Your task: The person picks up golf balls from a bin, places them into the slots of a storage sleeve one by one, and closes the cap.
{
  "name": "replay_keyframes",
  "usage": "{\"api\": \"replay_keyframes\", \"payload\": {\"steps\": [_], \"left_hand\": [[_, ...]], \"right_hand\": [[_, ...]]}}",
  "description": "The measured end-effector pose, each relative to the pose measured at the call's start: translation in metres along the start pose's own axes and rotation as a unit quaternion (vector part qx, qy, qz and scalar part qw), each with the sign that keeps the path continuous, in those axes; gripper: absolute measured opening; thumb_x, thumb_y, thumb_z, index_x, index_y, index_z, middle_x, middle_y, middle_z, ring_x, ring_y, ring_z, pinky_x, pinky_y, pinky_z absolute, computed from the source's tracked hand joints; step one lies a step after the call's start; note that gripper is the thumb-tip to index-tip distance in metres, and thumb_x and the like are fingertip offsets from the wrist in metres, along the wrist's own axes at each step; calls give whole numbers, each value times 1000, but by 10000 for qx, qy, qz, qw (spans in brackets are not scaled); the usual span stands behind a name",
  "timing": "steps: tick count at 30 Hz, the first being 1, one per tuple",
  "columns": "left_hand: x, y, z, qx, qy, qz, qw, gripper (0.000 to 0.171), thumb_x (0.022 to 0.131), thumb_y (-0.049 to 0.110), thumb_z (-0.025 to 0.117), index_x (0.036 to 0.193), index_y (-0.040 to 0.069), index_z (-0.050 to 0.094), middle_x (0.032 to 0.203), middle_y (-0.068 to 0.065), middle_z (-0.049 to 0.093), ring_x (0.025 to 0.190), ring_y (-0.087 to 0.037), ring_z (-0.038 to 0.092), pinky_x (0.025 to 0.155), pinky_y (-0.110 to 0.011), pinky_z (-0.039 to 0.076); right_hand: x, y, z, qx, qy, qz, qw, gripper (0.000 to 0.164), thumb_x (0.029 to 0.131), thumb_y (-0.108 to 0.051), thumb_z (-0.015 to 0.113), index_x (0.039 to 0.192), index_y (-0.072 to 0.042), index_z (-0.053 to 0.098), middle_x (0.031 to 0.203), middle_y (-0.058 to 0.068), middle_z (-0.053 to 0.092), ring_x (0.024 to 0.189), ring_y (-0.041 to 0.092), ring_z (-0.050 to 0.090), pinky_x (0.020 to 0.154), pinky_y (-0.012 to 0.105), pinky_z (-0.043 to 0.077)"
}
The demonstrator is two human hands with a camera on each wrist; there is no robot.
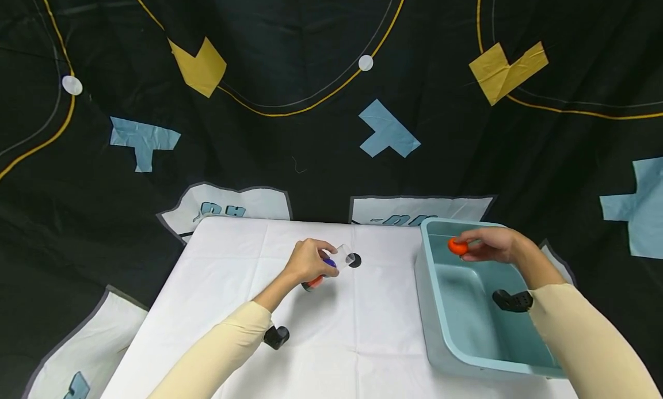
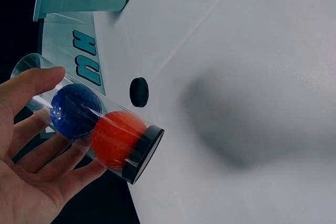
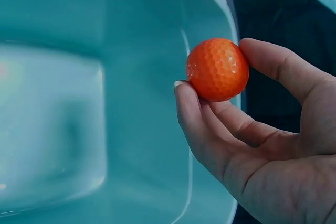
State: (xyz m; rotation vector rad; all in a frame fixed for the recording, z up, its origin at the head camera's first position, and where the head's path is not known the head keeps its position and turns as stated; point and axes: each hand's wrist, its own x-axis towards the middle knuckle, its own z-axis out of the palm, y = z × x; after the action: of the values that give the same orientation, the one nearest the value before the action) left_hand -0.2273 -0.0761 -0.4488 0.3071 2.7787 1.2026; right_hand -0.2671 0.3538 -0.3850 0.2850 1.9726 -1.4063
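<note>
My left hand point(image 1: 311, 262) grips a clear plastic tube point(image 2: 84, 90), tilted over the white table. Inside it sit a blue ball point(image 2: 76, 110) and an orange ball point(image 2: 118, 139), the orange one against the black end cap point(image 2: 144, 155). The tube's other end is uncapped. A loose black cap point(image 2: 139, 92) lies on the table beyond the tube. Between thumb and fingers, my right hand point(image 1: 489, 244) pinches a dimpled orange golf ball point(image 3: 217, 70) above the light blue bin point(image 1: 440, 307).
The bin stands at the right of the white table point(image 1: 321, 353), its floor point(image 3: 47, 129) visible in the right wrist view. A black cloth point(image 1: 290, 157) with yellow and blue tape hangs behind the table. Black wrist cameras point(image 1: 277, 337) are worn on both arms.
</note>
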Motion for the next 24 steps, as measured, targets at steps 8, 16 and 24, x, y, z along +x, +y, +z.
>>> {"api": "replay_keyframes", "payload": {"steps": [8,16,24], "left_hand": [[2,3,3,8,-27,47,10000,41,68,19,93,106,13,79,93,-9,79,87,-24,72,74,-32,59],[2,8,2,-77,-62,56,9999,43,68,19,93,108,12,78,96,-11,78,88,-25,73,76,-34,60],[2,13,3,-90,-44,99,9999,41,69,19,93,107,12,79,95,-11,79,85,-23,73,72,-32,59]], "right_hand": [[-7,-28,22,-482,-61,-275,9984,42,100,-24,62,129,4,51,101,6,72,90,18,70,91,30,58],[-4,-63,64,-1034,-336,-619,9921,51,98,-24,63,133,11,50,107,9,73,92,19,70,96,33,57],[10,-78,112,-1125,-194,-705,9910,48,91,-21,71,125,10,57,103,12,73,84,19,72,96,38,57]]}}
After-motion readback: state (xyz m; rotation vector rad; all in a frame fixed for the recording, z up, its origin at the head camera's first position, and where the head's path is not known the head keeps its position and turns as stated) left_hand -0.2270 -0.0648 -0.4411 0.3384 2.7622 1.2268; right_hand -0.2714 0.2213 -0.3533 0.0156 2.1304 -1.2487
